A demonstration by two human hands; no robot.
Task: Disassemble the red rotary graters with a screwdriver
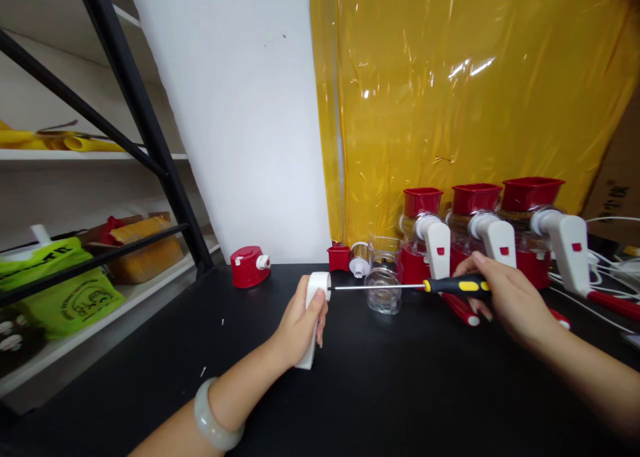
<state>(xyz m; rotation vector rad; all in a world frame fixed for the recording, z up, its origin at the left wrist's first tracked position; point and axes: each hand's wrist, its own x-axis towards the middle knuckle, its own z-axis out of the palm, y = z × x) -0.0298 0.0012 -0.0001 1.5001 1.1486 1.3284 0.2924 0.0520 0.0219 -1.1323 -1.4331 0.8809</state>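
Observation:
My left hand (303, 317) is closed around a white plastic crank arm (311, 323), held upright above the black table with its round socket facing right. In my right hand (505, 297) is a screwdriver (443, 285) with a black and yellow handle, gripped near its end. The long shaft lies level and points left, its tip at the socket of the crank arm. Whether the tip touches anything inside cannot be made out. Behind the shaft stands a clear plastic housing (384, 290), with a grater drum (359, 260) and a small red hopper (339, 258) beside it.
Several assembled red and white rotary graters (477, 237) stand along the right back, their crank handles (463, 310) reaching forward. A red base (250, 267) sits at the back left. White cables (607, 277) lie far right. A black-framed shelf (165, 157) borders the left side.

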